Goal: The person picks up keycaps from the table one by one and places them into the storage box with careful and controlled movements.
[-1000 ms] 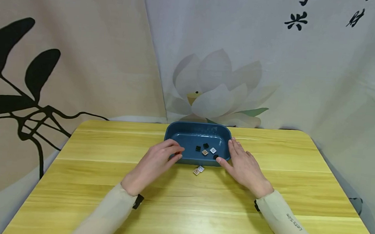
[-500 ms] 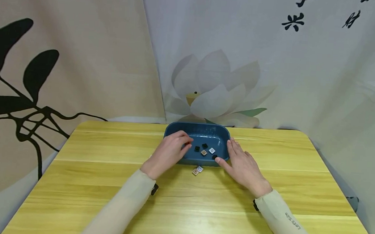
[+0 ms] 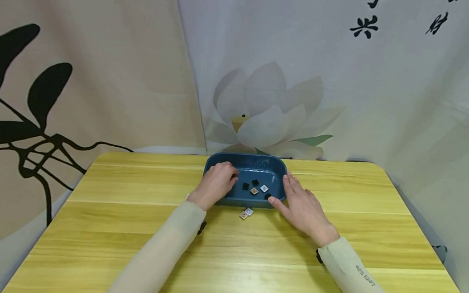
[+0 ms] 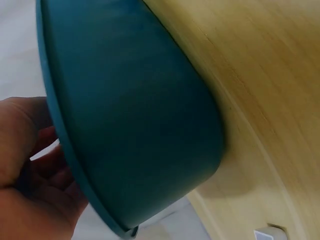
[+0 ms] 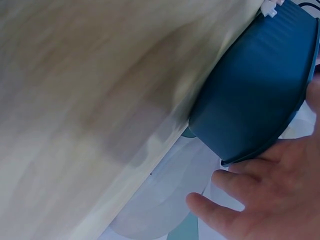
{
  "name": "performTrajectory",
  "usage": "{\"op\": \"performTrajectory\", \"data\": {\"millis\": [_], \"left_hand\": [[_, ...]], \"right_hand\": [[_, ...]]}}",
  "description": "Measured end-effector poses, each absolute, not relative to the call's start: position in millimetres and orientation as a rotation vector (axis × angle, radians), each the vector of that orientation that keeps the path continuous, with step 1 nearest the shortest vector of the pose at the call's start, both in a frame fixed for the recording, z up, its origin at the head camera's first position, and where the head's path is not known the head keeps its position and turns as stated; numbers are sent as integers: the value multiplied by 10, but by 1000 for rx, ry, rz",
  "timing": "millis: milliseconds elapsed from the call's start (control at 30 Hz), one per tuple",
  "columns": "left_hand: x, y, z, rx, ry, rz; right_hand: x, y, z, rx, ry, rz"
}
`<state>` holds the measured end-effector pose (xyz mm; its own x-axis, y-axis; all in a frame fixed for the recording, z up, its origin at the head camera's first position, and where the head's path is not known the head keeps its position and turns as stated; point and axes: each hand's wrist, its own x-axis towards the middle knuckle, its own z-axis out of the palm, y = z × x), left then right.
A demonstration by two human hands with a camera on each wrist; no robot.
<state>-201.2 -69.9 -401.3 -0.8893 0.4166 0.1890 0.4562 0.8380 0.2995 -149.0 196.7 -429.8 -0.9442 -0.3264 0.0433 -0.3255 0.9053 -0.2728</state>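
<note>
A dark blue rectangular tray (image 3: pixel 255 203) stands at the table's far edge, holding several small square pieces that look like keyboard switches: black (image 3: pixel 245 186), white (image 3: pixel 264 188) and orange-topped (image 3: pixel 254 191). My left hand (image 3: pixel 215 184) reaches over its left front rim, thumb and fingers curled in a pinch inside. A dark bit barely shows between those fingertips; the left wrist view hides them behind the rim (image 4: pixel 82 182). My right hand (image 3: pixel 305 212) rests along the right side with straight fingers, thumb (image 3: pixel 275 203) over the front rim; its fingers (image 5: pixel 240 182) touch the rim from outside.
Two small square pieces, one white (image 3: pixel 249 211) and one orange-topped (image 3: pixel 243 215), lie on the wooden table (image 3: pixel 246 265) before the tray. Another light piece (image 4: pixel 270 233) lies left of the tray. A printed cloth (image 3: pixel 142 67) hangs behind the table.
My left hand, pinching a small reddish piece at the tray's left front corner, has moved right and further in over the tray, then slightly back left. My right hand has stayed in place.
</note>
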Motion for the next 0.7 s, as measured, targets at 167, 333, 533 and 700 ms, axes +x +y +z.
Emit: {"op": "performTrajectory", "data": {"millis": [167, 333, 533, 700], "left_hand": [[-2088, -670, -4055, -613, -2997, -520], [-2151, -646, -4098, -551, -3070, -519], [-2190, -632, -4145, -491, -3146, -523], [-2188, -632, -4159, -480, -3179, -541]], "right_hand": [[-1494, 1968, -4299, -527, 3062, -432], [-1495, 1968, -4297, -518, 3055, -437], [-1498, 1966, -4303, -516, 3053, -439], [-1500, 1966, -4308, -512, 3052, -432]]}}
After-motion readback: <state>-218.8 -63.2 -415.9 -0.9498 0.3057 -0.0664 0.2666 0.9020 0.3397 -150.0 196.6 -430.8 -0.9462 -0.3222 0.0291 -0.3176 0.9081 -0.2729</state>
